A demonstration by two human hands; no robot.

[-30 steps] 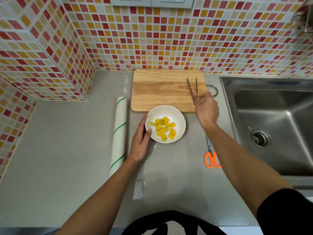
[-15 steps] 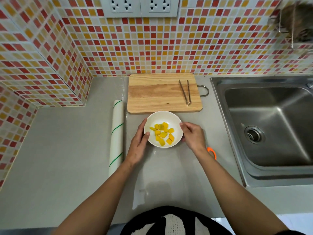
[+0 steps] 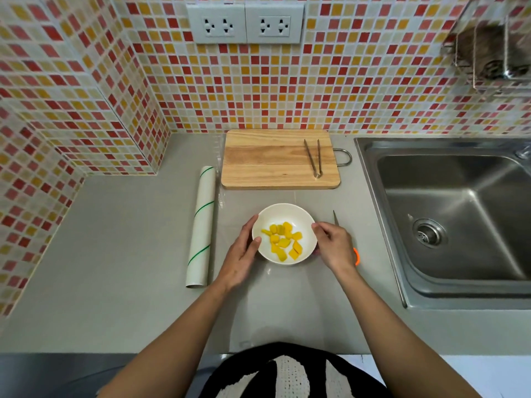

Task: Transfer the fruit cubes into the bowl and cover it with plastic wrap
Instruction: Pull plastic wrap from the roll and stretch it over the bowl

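A white bowl (image 3: pixel 283 208) with several yellow fruit cubes (image 3: pixel 283 241) in it stands on the grey counter, in front of the cutting board. My left hand (image 3: pixel 240 259) grips its left side, thumb on the rim. My right hand (image 3: pixel 336 245) holds the right rim with its fingertips. A roll of plastic wrap (image 3: pixel 201 225) lies to the left of the bowl. A clear sheet (image 3: pixel 287 285) seems to reach from it across the counter and under the bowl.
A bare wooden cutting board (image 3: pixel 267 162) lies against the tiled wall with metal tongs (image 3: pixel 314 159) on its right part. Orange-handled scissors (image 3: pixel 356 255) are mostly hidden behind my right hand. A steel sink (image 3: pixel 459 211) fills the right side.
My right hand let go of the tongs on the board and came to the bowl's right rim. The bowl has slid toward me, away from the board.
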